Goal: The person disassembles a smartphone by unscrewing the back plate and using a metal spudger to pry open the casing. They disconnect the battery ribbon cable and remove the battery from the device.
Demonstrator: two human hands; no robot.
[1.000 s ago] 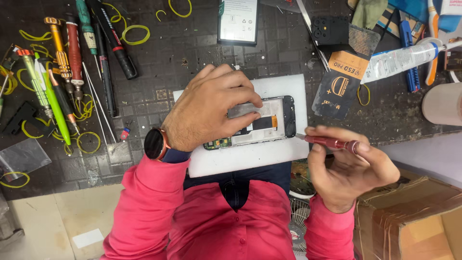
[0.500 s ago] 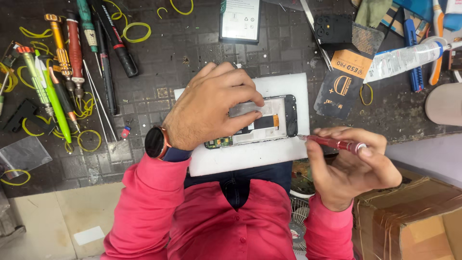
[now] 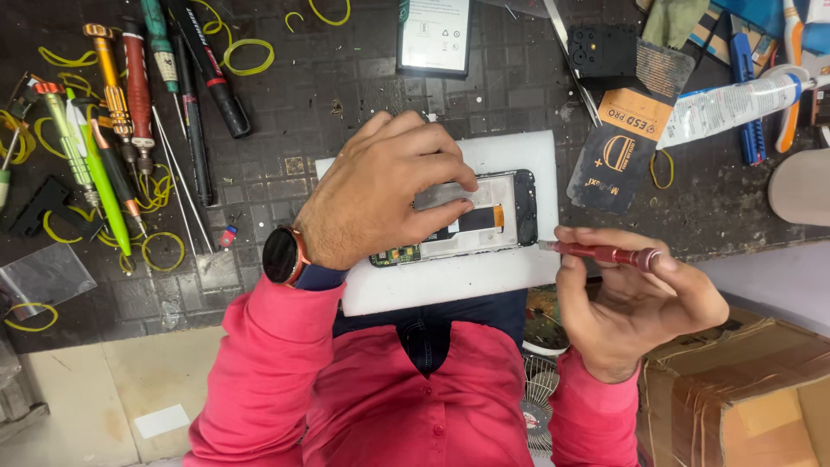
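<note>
An opened phone (image 3: 488, 216) with its circuit board showing lies on a white foam pad (image 3: 450, 277). My left hand (image 3: 380, 195), with a watch on the wrist, rests on top of the phone and presses a grey metal plate (image 3: 441, 195) against it with the fingertips. My right hand (image 3: 631, 298) is off the pad's right edge and holds a red screwdriver (image 3: 601, 253) level, its tip pointing left at the phone's lower right corner. The left part of the phone is hidden under my left hand.
Several screwdrivers and tweezers (image 3: 138, 112) lie at the far left among yellow rubber bands. A phone battery (image 3: 435, 35), black camera part (image 3: 603, 47), black card (image 3: 624, 147), white tube (image 3: 735, 102) sit along the far edge. A cardboard box (image 3: 743, 398) stands at lower right.
My right hand has shifted slightly, turning the red screwdriver in its fingers. My left hand stays on the phone.
</note>
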